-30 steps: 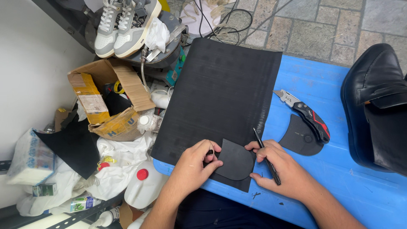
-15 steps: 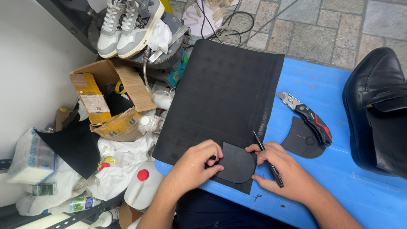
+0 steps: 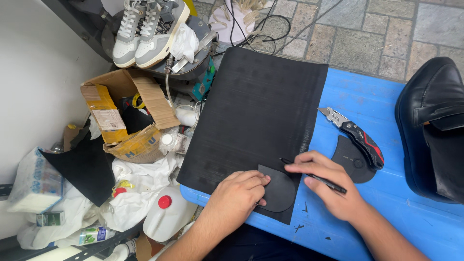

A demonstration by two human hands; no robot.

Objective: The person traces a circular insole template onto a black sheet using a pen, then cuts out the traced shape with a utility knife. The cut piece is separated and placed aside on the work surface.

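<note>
A large black rubber sheet (image 3: 261,116) lies over the left end of a blue table (image 3: 382,203). On its near corner sits a rounded black heel-shaped piece (image 3: 279,191). My left hand (image 3: 239,195) presses flat on that piece's left side. My right hand (image 3: 328,188) grips a thin dark pen (image 3: 314,176), its tip at the piece's upper edge on the sheet.
A utility knife (image 3: 355,135) rests on a second black heel piece (image 3: 350,162) to the right. A black leather shoe (image 3: 430,130) stands at the right edge. Left of the table are a torn cardboard box (image 3: 123,118), plastic bottles, bags and a pair of sneakers (image 3: 147,29).
My right hand has shifted the pen up and left along the heel piece's edge. My left hand stays pressed on the piece.
</note>
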